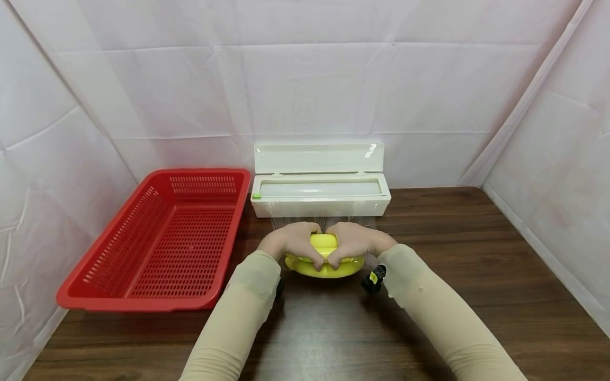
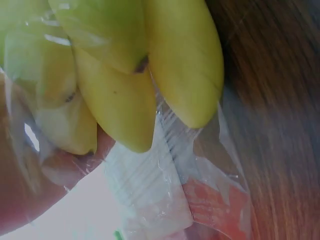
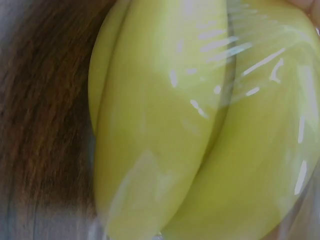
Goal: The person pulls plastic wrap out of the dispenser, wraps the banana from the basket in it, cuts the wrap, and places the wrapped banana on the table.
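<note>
Both hands hold a bunch of yellow bananas (image 1: 325,271) above the dark table, in front of a white cling film dispenser (image 1: 319,207). My left hand (image 1: 297,241) grips the bunch from the left and my right hand (image 1: 353,241) from the right, thumbs on the near side. Clear cling film (image 2: 140,185) stretches from the dispenser towards the bananas. Some of it covers several banana tips (image 2: 117,100) in the left wrist view. Wrinkled, shiny film also lies over the banana sides (image 3: 160,110) in the right wrist view. The fingertips beyond the bunch are hidden.
The dispenser's clear lid (image 1: 319,159) stands raised against the white cloth backdrop (image 1: 305,79). A green slider (image 1: 257,196) sits at its left end. To the left is a red perforated plastic basket (image 1: 190,304). Dark wooden tabletop (image 1: 476,254) extends to the right.
</note>
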Demonstrator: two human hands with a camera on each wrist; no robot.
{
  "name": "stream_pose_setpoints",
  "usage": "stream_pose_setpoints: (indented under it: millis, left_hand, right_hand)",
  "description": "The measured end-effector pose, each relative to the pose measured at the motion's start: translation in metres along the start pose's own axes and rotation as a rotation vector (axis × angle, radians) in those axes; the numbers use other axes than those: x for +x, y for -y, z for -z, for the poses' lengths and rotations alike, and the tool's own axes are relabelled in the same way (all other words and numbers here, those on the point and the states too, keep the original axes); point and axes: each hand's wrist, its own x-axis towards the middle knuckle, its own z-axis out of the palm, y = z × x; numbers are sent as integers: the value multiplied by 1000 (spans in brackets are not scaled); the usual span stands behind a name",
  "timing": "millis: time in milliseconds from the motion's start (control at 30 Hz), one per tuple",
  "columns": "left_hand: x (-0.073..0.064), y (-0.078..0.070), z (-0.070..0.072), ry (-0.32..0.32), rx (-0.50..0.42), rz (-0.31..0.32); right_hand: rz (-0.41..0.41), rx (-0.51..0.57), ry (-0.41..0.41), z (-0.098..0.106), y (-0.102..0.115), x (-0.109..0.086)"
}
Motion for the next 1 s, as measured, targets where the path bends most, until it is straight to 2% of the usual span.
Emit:
stream_pose_setpoints:
  millis: [200, 433, 567, 700, 833, 1000]
  left_hand:
    - [-1, -1, -2, -22, -12, -2]
    - [-7, -3, -5, -100, 172, 19]
    - [-11, -2, -9, -140, 195, 0]
    - [-17, -5, -13, -205, 215, -29]
    - [-23, -12, -14, -273, 305, -55]
    - [-28, -20, -17, -330, 479, -57]
  right_hand:
    - [-14, 40, 24, 1, -4, 1]
    - [-6, 53, 39, -2, -6, 5]
    - [-8, 62, 44, -3, -7, 7]
    - [1, 77, 51, -2, -7, 7]
    - [6, 92, 54, 0, -6, 7]
    - [7, 105, 68, 4, -4, 6]
